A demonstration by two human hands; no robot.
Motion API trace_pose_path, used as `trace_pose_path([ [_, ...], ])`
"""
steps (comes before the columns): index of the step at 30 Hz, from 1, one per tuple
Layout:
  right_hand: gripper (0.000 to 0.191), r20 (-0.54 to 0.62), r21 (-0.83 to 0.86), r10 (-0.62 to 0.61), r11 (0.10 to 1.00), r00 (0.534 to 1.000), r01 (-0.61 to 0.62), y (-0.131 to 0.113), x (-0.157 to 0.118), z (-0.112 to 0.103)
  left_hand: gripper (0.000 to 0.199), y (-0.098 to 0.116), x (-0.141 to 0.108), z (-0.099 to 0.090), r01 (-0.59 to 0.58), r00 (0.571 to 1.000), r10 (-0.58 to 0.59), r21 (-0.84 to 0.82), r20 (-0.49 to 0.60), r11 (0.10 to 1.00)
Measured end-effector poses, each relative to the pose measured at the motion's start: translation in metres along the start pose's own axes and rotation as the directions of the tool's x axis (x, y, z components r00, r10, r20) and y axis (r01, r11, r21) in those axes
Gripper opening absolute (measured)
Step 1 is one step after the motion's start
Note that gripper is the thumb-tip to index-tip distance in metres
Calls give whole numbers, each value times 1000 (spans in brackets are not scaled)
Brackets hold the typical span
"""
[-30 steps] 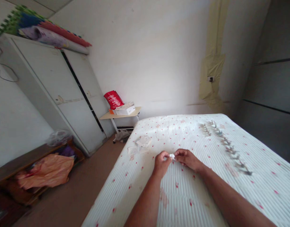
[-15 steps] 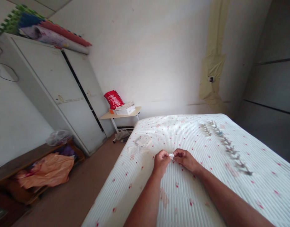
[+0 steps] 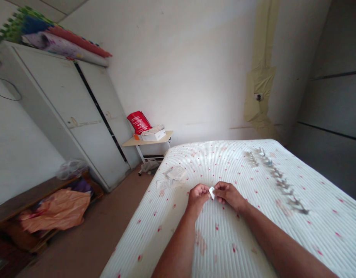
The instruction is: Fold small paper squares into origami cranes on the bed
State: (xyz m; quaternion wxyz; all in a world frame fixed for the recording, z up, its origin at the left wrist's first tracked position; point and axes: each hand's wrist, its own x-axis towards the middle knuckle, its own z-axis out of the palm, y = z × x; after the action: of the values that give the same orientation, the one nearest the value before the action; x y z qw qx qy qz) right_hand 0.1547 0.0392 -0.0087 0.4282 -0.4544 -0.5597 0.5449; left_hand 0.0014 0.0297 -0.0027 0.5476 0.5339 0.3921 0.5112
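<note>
A small folded piece of white paper [image 3: 212, 192] is pinched between my two hands, low over the bed. My left hand [image 3: 198, 197] grips its left side between thumb and fingers. From the other side, my right hand [image 3: 228, 195] holds it by fingertips and thumb. The paper shows a flat, slanted face with pointed corners; its held edges are hidden by my fingers. Left of my hands lies a loose stack of printed paper sheets [image 3: 175, 173]. To the right, several small folded paper pieces [image 3: 279, 181] stand in rows, blurred in detail.
The bed [image 3: 221, 247] has a white ribbed cover with red dots. Beyond its far left corner, a small table [image 3: 131, 142] bears a red bag [image 3: 138, 122] and a white box [image 3: 154, 134]. A grey cabinet [image 3: 64, 88] and a low bench with orange plastic [image 3: 56, 208] stand left.
The folded paper has turned between my fingers, from lying crosswise to a slanted, more upright pose with a flat face showing. My hands stay in nearly the same place.
</note>
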Motion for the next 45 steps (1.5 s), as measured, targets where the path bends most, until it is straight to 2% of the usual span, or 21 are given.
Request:
trace_pose_path([
  [8, 22, 18, 52, -26, 998, 999, 25, -1, 0, 0, 16, -7, 3, -3, -15, 999, 16, 44, -33, 999],
  [19, 22, 69, 100, -47, 994, 997, 40, -1, -2, -1, 19, -3, 1, -2, -21, 999, 25, 89, -48, 996],
  [27, 24, 71, 92, -58, 994, 996, 52, 1, -1, -1, 20, -9, 1, -2, -77, 995, 86, 180, -45, 981],
  [34, 23, 75, 93, -63, 994, 995, 56, 1, -1, -2, 22, -3, -2, -2, -76, 996, 84, 232, -25, 970],
  [45, 24, 57, 61, -38, 998, 998, 34, -3, -3, 0, 15, -7, 0, 1, -103, 991, 122, 260, -57, 960],
])
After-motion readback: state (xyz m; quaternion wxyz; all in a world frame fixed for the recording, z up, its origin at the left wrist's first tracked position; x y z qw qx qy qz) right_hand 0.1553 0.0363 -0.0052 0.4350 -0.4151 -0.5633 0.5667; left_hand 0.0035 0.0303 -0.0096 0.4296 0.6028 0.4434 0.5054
